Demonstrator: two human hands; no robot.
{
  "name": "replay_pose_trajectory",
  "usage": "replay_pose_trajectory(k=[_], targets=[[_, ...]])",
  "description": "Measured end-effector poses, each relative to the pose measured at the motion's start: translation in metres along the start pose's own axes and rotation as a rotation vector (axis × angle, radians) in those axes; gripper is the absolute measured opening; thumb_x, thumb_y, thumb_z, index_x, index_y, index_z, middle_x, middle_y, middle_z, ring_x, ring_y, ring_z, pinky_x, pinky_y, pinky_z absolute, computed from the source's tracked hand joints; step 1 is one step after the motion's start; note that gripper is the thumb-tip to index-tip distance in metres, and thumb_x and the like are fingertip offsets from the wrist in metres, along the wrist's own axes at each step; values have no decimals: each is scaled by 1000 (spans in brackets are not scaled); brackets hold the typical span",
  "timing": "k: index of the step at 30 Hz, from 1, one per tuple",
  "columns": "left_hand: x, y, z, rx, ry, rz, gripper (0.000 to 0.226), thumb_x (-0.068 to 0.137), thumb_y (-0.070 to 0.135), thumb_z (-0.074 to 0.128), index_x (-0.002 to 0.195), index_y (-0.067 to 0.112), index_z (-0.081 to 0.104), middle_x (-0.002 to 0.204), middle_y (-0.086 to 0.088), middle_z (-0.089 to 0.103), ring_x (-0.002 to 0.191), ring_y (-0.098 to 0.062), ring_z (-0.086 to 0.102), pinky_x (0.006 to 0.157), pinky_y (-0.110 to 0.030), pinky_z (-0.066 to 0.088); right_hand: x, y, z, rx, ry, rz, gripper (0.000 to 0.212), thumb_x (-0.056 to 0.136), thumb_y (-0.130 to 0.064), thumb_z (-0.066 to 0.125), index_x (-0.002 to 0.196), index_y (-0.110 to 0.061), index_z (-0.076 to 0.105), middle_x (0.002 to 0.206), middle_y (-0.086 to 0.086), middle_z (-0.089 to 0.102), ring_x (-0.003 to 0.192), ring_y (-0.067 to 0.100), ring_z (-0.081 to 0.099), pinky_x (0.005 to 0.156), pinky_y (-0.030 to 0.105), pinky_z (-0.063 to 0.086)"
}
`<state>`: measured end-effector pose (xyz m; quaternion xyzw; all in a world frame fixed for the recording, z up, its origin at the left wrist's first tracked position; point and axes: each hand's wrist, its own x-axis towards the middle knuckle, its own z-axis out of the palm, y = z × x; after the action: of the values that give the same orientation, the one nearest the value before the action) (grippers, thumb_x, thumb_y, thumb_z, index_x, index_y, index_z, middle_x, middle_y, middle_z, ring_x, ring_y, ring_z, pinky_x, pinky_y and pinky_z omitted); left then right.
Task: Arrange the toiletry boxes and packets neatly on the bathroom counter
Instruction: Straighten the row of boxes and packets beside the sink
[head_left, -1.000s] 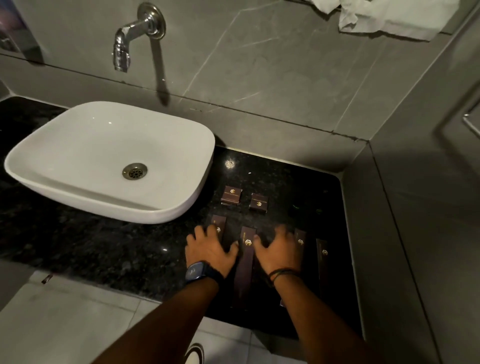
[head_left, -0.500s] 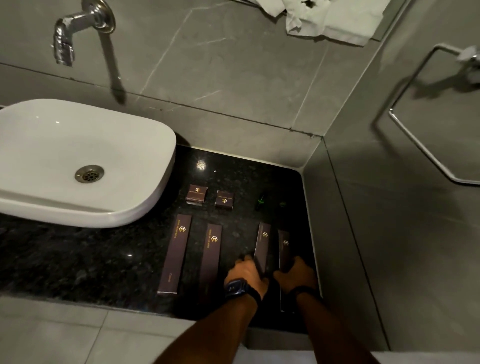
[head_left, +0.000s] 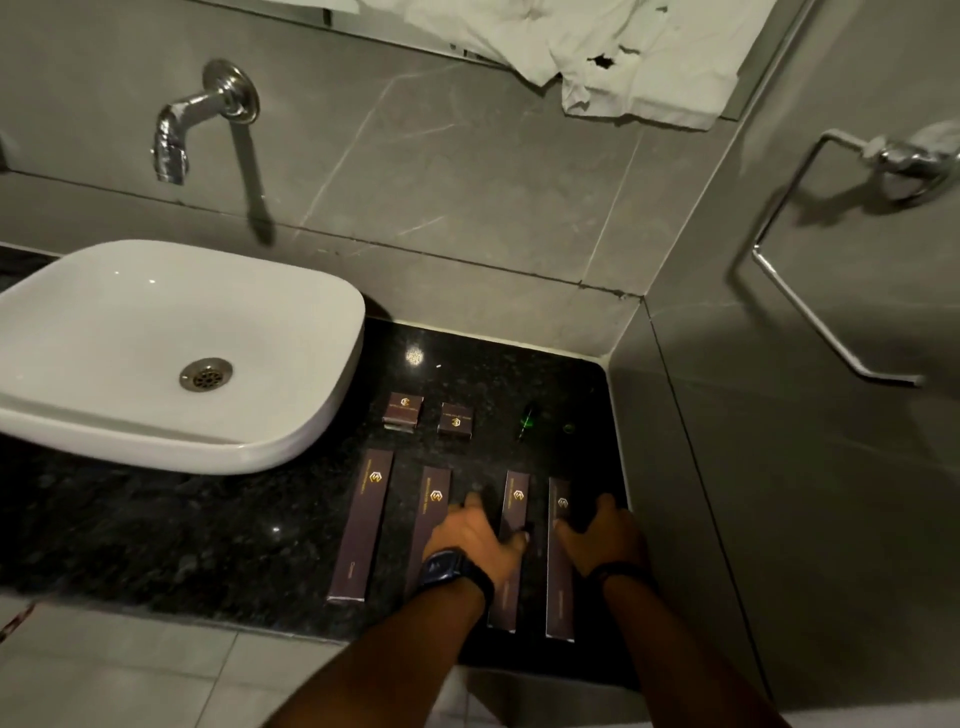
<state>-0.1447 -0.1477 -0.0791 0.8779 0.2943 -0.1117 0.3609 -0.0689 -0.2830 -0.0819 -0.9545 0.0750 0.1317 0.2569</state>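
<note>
Several long brown toiletry boxes lie side by side on the black granite counter (head_left: 156, 530): the leftmost box (head_left: 362, 525), a second box (head_left: 434, 499), a third box (head_left: 514, 499) and the rightmost box (head_left: 560, 571). Two small square brown boxes (head_left: 403, 409) (head_left: 455, 418) sit behind them. My left hand (head_left: 475, 538), with a watch on the wrist, lies flat between the second and third boxes, fingers touching the third. My right hand (head_left: 605, 535) rests flat beside the rightmost box, thumb against its edge.
A white basin (head_left: 156, 353) stands on the counter at the left under a chrome wall tap (head_left: 176, 135). A small green item (head_left: 527, 423) lies near the back right. The grey side wall carries a chrome towel ring (head_left: 810, 312). A white cloth (head_left: 623, 57) hangs above.
Both hands moved from the middle boxes to the two right-hand boxes. They have since slid forward along those boxes. The left boxes now lie uncovered.
</note>
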Motion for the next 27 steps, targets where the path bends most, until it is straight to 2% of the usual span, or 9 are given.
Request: replay_pose_trajectory(k=[2,9,16,19,22,27], targets=[[14,10,-14,-6,46,49,65,82,53,64,133,19,44,129,-9,56,115,-32,60,95,-40,54,14,-6,-10,18,22,-44,60,75,-40,69,124,-11,49,125,17,57,113,35,56,92,44,52],[107,58,-39,60,77,273,54,83,33,71,130,15,50,128,-11,55,116,-33,56,97,-41,51,86,-40,-9,75,14,-87,58,74,-26,73,125,-12,47,126,18,56,115,35,55,97,46,49],[186,84,-20,183,22,363,55,82,40,68,130,21,49,128,-12,54,118,-37,52,94,-47,51,161,-64,8,6,57,-110,81,72,-23,75,139,-10,31,135,28,42,122,42,46,102,47,42],[202,86,-10,223,-11,401,45,85,37,63,125,20,54,126,-12,57,116,-37,54,92,-45,51,179,-65,17,-79,2,-111,58,78,-21,69,130,-8,45,127,26,50,112,41,53,92,41,46],[207,85,-6,264,-11,436,28,90,34,58,111,18,66,118,-10,65,107,-33,61,87,-39,52,182,-61,24,-124,-32,-137,27,83,-14,62,107,-3,60,115,24,59,101,37,59,81,33,47],[208,82,-6,290,-22,450,25,90,35,58,104,19,70,112,-7,69,100,-30,65,84,-38,55,172,-58,28,-144,-30,-168,24,83,-12,60,105,-4,60,115,25,58,101,39,58,84,36,48]])
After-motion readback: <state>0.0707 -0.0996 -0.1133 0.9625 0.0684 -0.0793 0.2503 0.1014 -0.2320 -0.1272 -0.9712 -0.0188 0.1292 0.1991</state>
